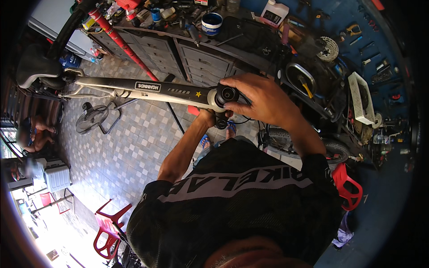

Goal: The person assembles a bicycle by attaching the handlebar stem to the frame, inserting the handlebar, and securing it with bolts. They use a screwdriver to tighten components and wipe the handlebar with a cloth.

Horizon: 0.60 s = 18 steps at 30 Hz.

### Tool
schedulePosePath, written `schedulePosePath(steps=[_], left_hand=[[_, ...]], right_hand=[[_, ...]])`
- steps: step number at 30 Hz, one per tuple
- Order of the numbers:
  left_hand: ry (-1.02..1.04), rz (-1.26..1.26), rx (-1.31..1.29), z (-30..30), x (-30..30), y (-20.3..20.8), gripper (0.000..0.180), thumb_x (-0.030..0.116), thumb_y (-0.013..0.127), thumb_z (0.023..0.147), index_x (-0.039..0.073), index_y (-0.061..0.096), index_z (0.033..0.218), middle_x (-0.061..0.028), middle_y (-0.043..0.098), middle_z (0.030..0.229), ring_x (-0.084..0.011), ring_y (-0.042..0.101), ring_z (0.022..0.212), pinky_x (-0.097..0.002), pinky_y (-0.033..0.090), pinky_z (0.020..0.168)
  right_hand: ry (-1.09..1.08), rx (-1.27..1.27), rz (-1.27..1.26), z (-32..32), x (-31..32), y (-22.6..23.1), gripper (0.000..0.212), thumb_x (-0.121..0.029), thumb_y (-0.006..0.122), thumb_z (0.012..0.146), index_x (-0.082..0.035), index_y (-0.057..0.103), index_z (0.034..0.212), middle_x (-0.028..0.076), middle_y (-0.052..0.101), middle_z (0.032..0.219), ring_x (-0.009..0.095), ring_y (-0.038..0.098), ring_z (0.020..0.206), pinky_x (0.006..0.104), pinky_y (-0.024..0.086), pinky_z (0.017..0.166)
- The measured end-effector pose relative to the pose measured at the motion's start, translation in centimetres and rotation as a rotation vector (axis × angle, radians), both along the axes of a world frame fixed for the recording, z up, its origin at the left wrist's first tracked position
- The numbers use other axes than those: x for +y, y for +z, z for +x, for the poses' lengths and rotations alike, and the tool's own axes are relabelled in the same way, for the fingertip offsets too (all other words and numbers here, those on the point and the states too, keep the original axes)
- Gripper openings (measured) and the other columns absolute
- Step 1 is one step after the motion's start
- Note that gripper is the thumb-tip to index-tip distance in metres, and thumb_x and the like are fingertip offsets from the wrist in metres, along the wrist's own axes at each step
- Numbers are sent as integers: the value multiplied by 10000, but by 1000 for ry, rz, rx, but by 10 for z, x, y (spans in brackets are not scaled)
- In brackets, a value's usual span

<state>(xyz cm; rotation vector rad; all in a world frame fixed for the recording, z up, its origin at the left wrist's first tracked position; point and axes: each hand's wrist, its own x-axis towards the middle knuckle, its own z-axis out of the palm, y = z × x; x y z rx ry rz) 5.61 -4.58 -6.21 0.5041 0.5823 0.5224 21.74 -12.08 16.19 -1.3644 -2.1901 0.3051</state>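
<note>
Bike frame (pixel 181 91), upper centre
Right hand (pixel 260 97) clamped on black headset part (pixel 228 94); left hand (pixel 208 118) beneath, its hold too hidden to tell.

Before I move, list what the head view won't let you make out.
All in the head view:
Left hand: most of its fingers, hidden by the bike frame and the black part at its front.
Right hand: its palm, hidden by the back of the hand.
Tyre: a stretch covered by the right forearm.
Bright area, lower left: details washed out by glare.
</note>
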Motion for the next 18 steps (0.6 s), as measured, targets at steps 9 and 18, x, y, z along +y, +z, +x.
schedulePosePath(steps=[9,18], left_hand=[[-41,53,24,-3,3,-24,565,631,452,1022,114,670,1092,-67,696,828,-184,657,663,-331,554,613],[31,-17,49,-4,2,-21,460,477,559,1044,121,631,1326,-83,708,1262,-213,703,1138,-383,604,969]], right_hand=[[-20,32,53,2,1,-12,563,-398,873,785,-83,724,1227,81,705,1135,280,697,1050,384,575,909],[21,92,93,3,5,-25,573,-407,881,775,-66,701,1199,89,679,1123,282,671,1025,392,561,874]])
